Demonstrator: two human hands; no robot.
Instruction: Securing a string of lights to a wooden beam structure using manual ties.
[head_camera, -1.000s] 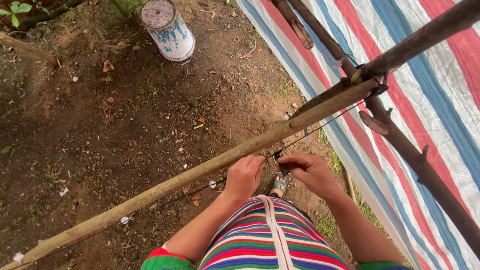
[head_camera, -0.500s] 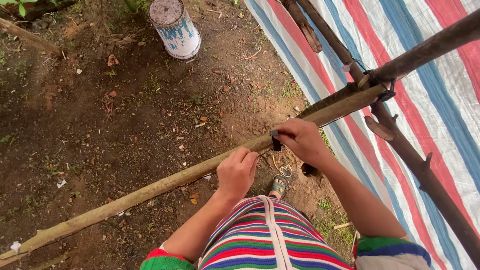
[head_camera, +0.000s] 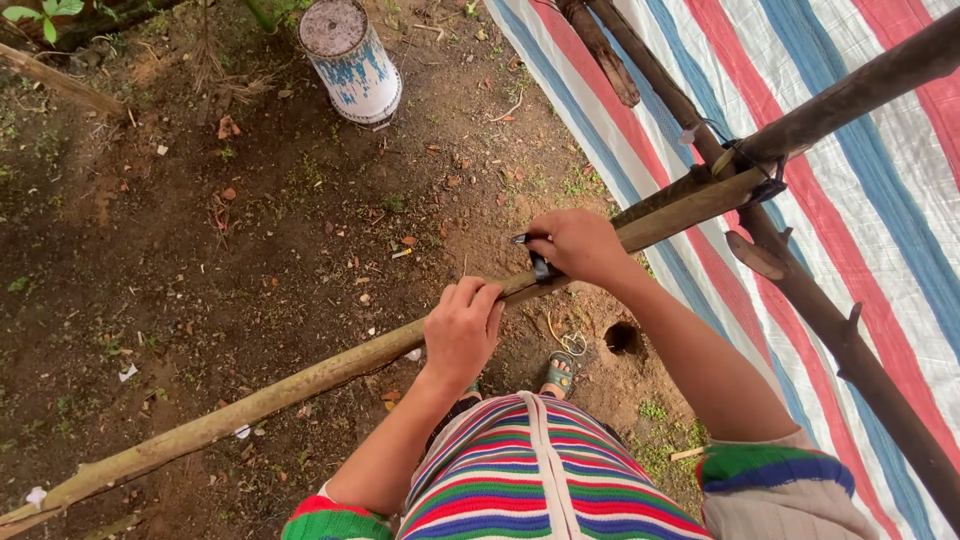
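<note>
As seen from the head camera, the wearer's striped shirt (head_camera: 545, 475) filled the bottom centre of the frame, with a sandalled foot (head_camera: 558, 375) just above it on the soil. A small hole (head_camera: 622, 338) lay in the ground just right of the foot. The left hand (head_camera: 462, 328) was closed around a long pole (head_camera: 290, 385), fingers curled over its top, at lower centre. Just up and to the right along the same pole, the right hand (head_camera: 577, 245) was clamped on a dark tool (head_camera: 538, 262) pressed against the wood; what kind of tool it was could not be told. The pole ran diagonally from the lower left corner up to right of centre, where its end met a dark branch post (head_camera: 800, 290) under a black tie (head_camera: 762, 180). A second dark pole (head_camera: 860, 90) crossed at that joint toward the upper right corner. Behind the post, a red, white and blue striped tarp (head_camera: 880, 230) covered the right side of the frame. Bare earth (head_camera: 220, 260) with scattered dry leaves occupied the left side. At top centre-left stood a white-and-blue can (head_camera: 350, 60).
</note>
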